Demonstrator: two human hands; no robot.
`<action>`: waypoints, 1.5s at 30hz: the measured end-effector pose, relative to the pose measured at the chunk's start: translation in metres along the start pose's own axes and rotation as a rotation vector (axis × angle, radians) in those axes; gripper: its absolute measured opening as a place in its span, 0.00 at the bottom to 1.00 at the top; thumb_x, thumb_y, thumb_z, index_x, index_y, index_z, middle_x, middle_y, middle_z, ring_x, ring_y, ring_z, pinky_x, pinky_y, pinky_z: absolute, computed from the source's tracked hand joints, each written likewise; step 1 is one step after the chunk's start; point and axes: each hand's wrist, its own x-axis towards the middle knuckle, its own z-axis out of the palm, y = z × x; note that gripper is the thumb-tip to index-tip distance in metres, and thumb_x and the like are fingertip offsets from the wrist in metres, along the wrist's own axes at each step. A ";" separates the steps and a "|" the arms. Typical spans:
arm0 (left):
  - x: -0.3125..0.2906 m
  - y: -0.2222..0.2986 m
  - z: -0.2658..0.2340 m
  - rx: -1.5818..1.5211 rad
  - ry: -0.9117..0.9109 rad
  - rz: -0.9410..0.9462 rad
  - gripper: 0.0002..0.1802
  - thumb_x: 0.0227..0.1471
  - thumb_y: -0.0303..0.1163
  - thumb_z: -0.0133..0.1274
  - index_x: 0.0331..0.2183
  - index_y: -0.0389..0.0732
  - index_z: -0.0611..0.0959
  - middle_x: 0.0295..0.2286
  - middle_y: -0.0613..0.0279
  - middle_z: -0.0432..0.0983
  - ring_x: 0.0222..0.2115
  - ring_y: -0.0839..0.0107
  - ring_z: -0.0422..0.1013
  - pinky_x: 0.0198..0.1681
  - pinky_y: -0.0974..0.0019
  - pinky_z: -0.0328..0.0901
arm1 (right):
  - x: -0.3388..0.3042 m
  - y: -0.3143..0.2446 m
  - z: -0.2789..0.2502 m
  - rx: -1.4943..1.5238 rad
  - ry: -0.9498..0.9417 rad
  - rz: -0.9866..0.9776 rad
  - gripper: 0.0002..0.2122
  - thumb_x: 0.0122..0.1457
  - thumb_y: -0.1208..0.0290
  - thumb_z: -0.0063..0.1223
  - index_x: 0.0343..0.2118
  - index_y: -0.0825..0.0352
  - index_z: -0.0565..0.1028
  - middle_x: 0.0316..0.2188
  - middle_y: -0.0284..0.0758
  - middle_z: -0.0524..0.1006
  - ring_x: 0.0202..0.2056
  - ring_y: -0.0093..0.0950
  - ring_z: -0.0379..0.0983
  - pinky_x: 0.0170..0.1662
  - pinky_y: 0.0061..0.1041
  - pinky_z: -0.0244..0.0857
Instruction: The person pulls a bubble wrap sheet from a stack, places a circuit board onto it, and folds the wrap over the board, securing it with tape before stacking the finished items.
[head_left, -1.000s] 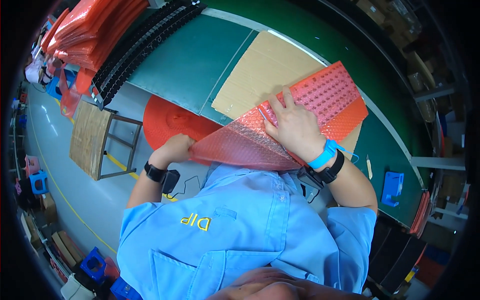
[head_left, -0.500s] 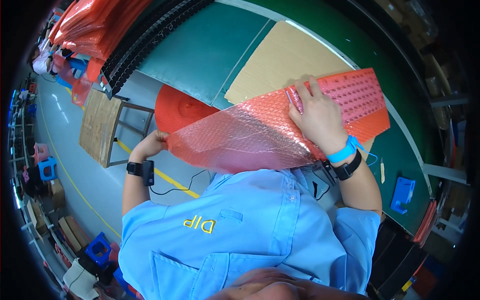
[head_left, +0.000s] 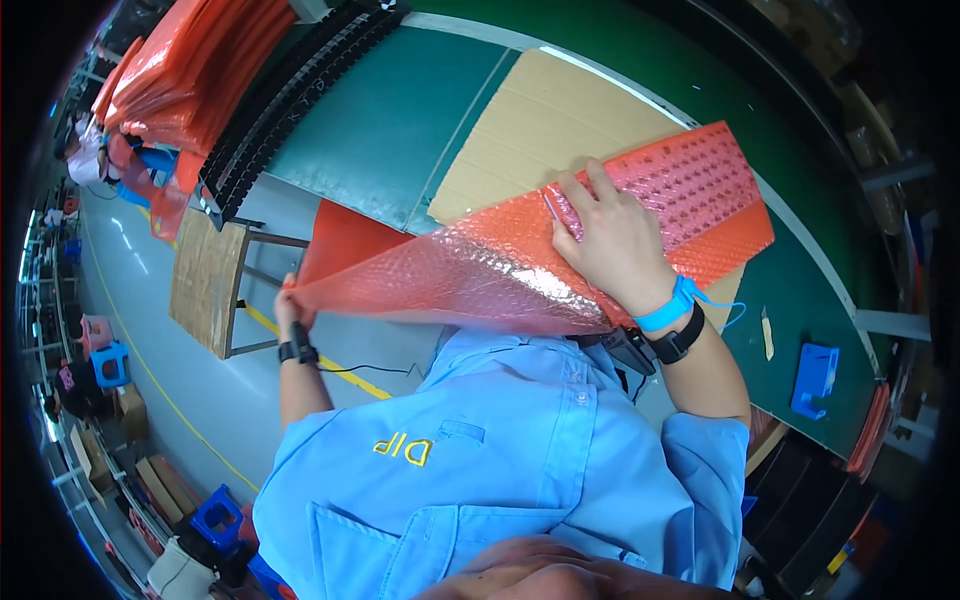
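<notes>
A long sheet of red bubble wrap (head_left: 470, 270) stretches diagonally across the front of the green-topped table. My left hand (head_left: 294, 302) is closed on its far left end, out past the table's edge and over the floor. On the table, my right hand (head_left: 615, 240) lies with fingers stretched over a wrapped flat panel (head_left: 690, 185). Rows of dark dots show through the red film there; what the panel is cannot be made out. Under that bundle lies a sheet of brown cardboard (head_left: 530, 120). Behind the stretched wrap, more red wrap (head_left: 345, 235) shows beside the table.
A black slotted rack (head_left: 290, 110) stands at the table's far left, with a stack of red wrap sheets (head_left: 185, 75) behind it. A wooden-topped stool (head_left: 208, 285) stands on the floor at left. A blue plastic holder (head_left: 815, 380) and a small knife (head_left: 767, 333) lie at right.
My left hand has moved left and slightly down, drawing the bubble wrap out further. My right hand stays on the panel. The red roll beside the table is now more covered.
</notes>
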 end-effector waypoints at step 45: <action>-0.154 0.043 0.479 0.662 -0.971 -0.115 0.13 0.62 0.35 0.50 0.39 0.34 0.82 0.38 0.55 0.80 0.40 0.62 0.76 0.45 0.60 0.70 | -0.020 -0.003 0.015 0.172 0.343 -0.105 0.33 0.45 0.75 0.56 0.60 0.67 0.66 0.58 0.53 0.66 0.37 0.40 0.78 0.35 0.35 0.77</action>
